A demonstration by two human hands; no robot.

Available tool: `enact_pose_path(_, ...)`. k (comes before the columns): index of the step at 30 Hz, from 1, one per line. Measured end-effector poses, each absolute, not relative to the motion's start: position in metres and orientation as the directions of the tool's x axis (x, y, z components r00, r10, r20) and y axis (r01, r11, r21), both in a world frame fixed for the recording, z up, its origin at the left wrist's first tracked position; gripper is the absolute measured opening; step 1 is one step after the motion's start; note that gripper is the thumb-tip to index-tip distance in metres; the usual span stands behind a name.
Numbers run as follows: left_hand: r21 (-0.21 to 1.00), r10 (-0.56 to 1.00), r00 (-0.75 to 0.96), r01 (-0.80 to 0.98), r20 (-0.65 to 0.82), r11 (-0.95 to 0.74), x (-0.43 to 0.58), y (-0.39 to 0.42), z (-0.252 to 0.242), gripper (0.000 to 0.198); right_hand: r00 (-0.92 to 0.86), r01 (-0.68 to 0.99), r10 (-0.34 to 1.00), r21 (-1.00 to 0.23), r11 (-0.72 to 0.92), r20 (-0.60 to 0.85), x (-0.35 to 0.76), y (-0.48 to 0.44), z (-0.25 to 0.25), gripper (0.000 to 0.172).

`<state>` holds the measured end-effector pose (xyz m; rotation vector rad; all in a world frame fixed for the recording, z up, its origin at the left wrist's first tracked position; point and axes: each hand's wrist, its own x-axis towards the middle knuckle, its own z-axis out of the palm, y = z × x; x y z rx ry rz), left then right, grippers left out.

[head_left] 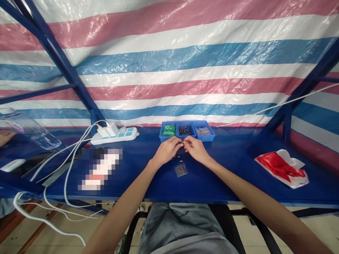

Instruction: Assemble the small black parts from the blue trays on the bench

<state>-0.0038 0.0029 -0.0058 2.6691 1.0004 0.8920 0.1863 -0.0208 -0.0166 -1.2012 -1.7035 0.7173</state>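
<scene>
My left hand (168, 149) and my right hand (194, 146) meet fingertip to fingertip just in front of the blue bins. Both are closed in a pinch around something tiny, too small to name. Below them on the blue table lie a few small brass-coloured screws (180, 161). Nearer to me is a small clear plastic bag (181, 170) with thin brass-coloured pieces inside. Behind the hands, the left bin (162, 134) holds green packets (169, 129), the middle one many small dark parts (184, 130), and the right bin (212, 135) clear plastic bags (203, 131).
A white power strip (116, 137) with plugged-in chargers and loose white cables (69, 169) occupies the left. A clear bottle (39, 132) lies tilted farther left, near another person's hand (6, 137). A red and white plastic bag (282, 168) rests at right. Blue frame posts (287, 106) flank the table.
</scene>
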Motion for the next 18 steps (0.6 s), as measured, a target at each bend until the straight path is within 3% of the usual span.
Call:
enact_pose_path(10,0.310,0.664,0.597,0.593,0.450,-0.743,-0.004,0.005,-0.005,0.041,-0.238,0.484,0.863,-0.716,0.504,0.446,0.184,-0.026,-0.013,0.006)
enact_pose_path(18,0.422,0.681,0.593,0.535,0.429,-0.732,-0.006,0.003,-0.001,0.042,-0.252,0.529,0.837,-0.655,0.539,0.485,0.179,-0.031,-0.013,0.010)
